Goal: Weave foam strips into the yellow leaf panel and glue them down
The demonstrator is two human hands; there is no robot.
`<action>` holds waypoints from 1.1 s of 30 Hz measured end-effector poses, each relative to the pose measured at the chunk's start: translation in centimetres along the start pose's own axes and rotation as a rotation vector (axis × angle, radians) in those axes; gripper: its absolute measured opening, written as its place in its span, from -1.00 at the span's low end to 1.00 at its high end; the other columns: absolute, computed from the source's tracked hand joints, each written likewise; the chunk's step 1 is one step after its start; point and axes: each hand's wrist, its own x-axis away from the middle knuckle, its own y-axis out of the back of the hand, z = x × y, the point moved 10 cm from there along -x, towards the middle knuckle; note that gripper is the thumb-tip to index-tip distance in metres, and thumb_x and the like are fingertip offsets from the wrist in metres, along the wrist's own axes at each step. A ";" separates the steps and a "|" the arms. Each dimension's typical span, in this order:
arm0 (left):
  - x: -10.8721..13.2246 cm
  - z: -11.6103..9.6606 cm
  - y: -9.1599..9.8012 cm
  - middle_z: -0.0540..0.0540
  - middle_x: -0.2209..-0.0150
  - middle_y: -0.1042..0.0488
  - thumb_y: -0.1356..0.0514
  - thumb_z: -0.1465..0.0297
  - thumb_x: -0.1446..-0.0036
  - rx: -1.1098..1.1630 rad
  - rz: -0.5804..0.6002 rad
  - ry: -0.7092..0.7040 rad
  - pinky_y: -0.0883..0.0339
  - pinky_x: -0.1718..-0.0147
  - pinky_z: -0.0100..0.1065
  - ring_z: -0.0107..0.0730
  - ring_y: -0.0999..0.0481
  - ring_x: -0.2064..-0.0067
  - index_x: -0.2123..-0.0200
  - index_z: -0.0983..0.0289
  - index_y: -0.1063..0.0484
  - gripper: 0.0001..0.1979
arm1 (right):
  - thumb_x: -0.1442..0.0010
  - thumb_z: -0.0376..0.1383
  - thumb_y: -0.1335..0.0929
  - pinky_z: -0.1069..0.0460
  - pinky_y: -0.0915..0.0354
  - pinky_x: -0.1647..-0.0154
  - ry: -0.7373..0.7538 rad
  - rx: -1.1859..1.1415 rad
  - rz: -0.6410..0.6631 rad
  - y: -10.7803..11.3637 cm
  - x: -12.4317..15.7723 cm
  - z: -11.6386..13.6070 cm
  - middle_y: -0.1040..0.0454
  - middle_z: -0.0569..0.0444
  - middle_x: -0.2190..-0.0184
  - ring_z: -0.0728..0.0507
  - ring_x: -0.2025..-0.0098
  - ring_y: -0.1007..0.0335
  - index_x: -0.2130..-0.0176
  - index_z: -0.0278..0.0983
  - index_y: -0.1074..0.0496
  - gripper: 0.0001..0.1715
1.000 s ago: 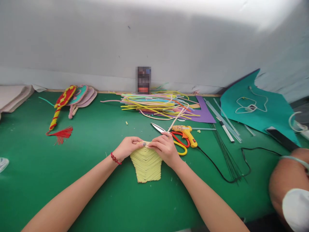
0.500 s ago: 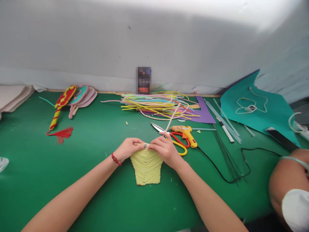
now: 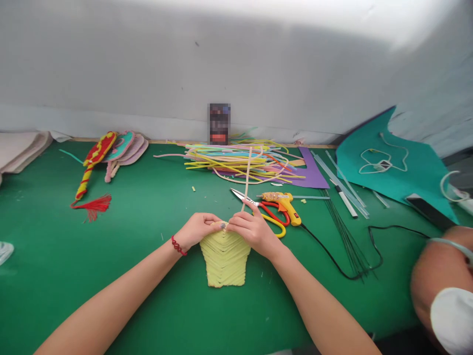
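Okay, head view, the only one. Left hand (image 3: 195, 229) has its fingers curled shut, pinching the top edge of the yellow woven piece (image 3: 224, 259). The piece lies flat on the green table (image 3: 129, 236) just in front of the person, narrow end toward them. Right hand (image 3: 251, 230) is closed too, thumb and fingers nipping a pale strand (image 3: 247, 177) right at that top edge. The strand's free end runs up and away toward the pile of coloured strands (image 3: 236, 160) at the back. Fingertips of both hands meet at the middle of the edge. Red bracelet (image 3: 177, 245) on the left wrist. Scissors (image 3: 271, 213) just beside the right hand; touching or not, cannot tell. Glue gun (image 3: 284, 203) just behind them, black cable (image 3: 332, 251) trailing right. Finished fans (image 3: 118, 148) far left, well apart. Another person's arm (image 3: 436, 276) at the lower right edge, not in the work.

Doing it well, my judgement: the step looks like bedding the strand along the top row.
- Left pinch firm, so the piece does not slide on the table.
- Press the strand tight against the last row, with no gap.
- Bend it at the centre so it matches the chevron rows below.
- Keep the long free end clear of the scissors blades and the glue gun tip.
- Whether glue sits under the fingers is hidden; if so, use short presses.
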 end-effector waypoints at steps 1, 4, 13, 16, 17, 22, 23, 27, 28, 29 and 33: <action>0.0 -0.1 0.1 0.07 0.45 -0.56 -0.30 0.20 0.17 -0.003 -0.009 -0.003 -0.31 0.36 -0.40 -0.34 -0.50 0.36 0.42 0.32 -0.49 -0.70 | -0.27 -0.42 -0.18 -0.20 0.12 -0.23 -0.009 -0.003 -0.015 0.0 0.1 -0.1 -0.50 0.15 0.32 0.00 0.23 -0.34 0.22 -0.22 -0.39 -0.76; 0.0 -0.4 0.7 0.09 0.43 -0.56 -0.30 0.16 0.18 -0.004 -0.044 -0.029 -0.31 0.36 -0.40 -0.32 -0.51 0.35 0.41 0.33 -0.48 -0.66 | -0.25 -0.37 -0.22 -0.20 0.14 -0.24 -0.055 -0.007 -0.078 0.4 0.2 -0.8 -0.51 0.17 0.33 0.00 0.26 -0.34 0.18 -0.20 -0.39 -0.81; -0.1 -0.5 0.9 0.13 0.41 -0.57 -0.30 0.14 0.19 -0.003 -0.049 -0.044 -0.32 0.37 -0.38 -0.29 -0.52 0.35 0.39 0.34 -0.48 -0.62 | -0.21 -0.30 -0.28 -0.21 0.16 -0.25 -0.168 0.031 -0.128 1.4 0.4 -2.5 -0.49 0.19 0.40 -0.01 0.32 -0.33 0.36 -0.18 -0.41 -0.86; 0.0 -0.6 0.8 0.13 0.41 -0.57 -0.30 0.15 0.19 -0.015 -0.042 -0.049 -0.32 0.37 -0.38 -0.29 -0.52 0.35 0.40 0.34 -0.48 -0.63 | -0.23 -0.30 -0.26 -0.22 0.17 -0.25 -0.154 0.048 -0.099 1.4 0.3 -2.3 -0.48 0.18 0.41 -0.01 0.30 -0.32 0.36 -0.18 -0.41 -0.84; 0.0 -0.6 0.7 0.13 0.42 -0.57 -0.29 0.15 0.19 -0.023 -0.041 -0.052 -0.32 0.38 -0.38 -0.29 -0.52 0.35 0.40 0.34 -0.48 -0.63 | -0.24 -0.31 -0.24 -0.23 0.17 -0.25 -0.151 0.052 -0.086 1.3 0.3 -2.2 -0.48 0.17 0.41 -0.02 0.29 -0.32 0.36 -0.18 -0.41 -0.82; 0.1 -0.7 0.6 0.12 0.43 -0.57 -0.28 0.17 0.17 -0.059 -0.031 -0.053 -0.32 0.39 -0.39 -0.30 -0.52 0.36 0.41 0.33 -0.48 -0.66 | -0.26 -0.33 -0.20 -0.27 0.24 -0.27 -0.147 0.043 -0.036 0.9 0.3 -2.1 -0.46 0.16 0.39 -0.02 0.22 -0.32 0.34 -0.19 -0.40 -0.78; 0.2 -0.7 0.5 0.11 0.43 -0.57 -0.28 0.18 0.17 -0.063 -0.026 -0.052 -0.32 0.39 -0.39 -0.30 -0.52 0.36 0.41 0.33 -0.48 -0.67 | -0.26 -0.33 -0.20 -0.27 0.24 -0.27 -0.148 0.036 -0.031 0.8 0.3 -2.2 -0.46 0.16 0.39 -0.02 0.21 -0.33 0.34 -0.19 -0.40 -0.78; 0.1 -0.7 0.6 0.10 0.43 -0.57 -0.28 0.18 0.17 -0.083 -0.020 -0.051 -0.31 0.39 -0.41 -0.31 -0.52 0.35 0.41 0.33 -0.48 -0.68 | -0.25 -0.32 -0.23 -0.27 0.26 -0.28 -0.149 -0.004 -0.051 0.6 0.4 -2.5 -0.48 0.15 0.34 -0.03 0.13 -0.35 0.33 -0.19 -0.40 -0.81; 0.1 -0.7 0.7 0.10 0.43 -0.57 -0.28 0.18 0.17 -0.082 -0.023 -0.050 -0.32 0.39 -0.41 -0.30 -0.52 0.35 0.41 0.33 -0.49 -0.67 | -0.24 -0.31 -0.24 -0.28 0.26 -0.28 -0.154 -0.009 -0.072 0.7 0.4 -2.6 -0.49 0.13 0.30 -0.04 0.09 -0.35 0.31 -0.19 -0.41 -0.84; 0.1 -0.7 0.8 0.10 0.43 -0.57 -0.29 0.17 0.17 -0.077 -0.028 -0.049 -0.32 0.38 -0.40 -0.30 -0.52 0.35 0.40 0.32 -0.49 -0.66 | -0.23 -0.30 -0.25 -0.28 0.24 -0.28 -0.162 -0.010 -0.096 0.9 0.4 -2.7 -0.49 0.10 0.23 -0.07 0.04 -0.33 0.28 -0.19 -0.41 -0.86; 0.1 -0.7 1.2 0.13 0.40 -0.58 -0.29 0.12 0.19 -0.039 -0.058 -0.046 -0.34 0.37 -0.38 -0.27 -0.53 0.34 0.39 0.33 -0.49 -0.61 | -0.16 -0.24 -0.31 -0.28 0.04 -0.22 -0.257 -0.032 -0.228 1.7 1.1 -3.8 -0.37 -0.05 -0.01 -0.18 -0.12 -0.21 0.04 -0.19 -0.35 -0.67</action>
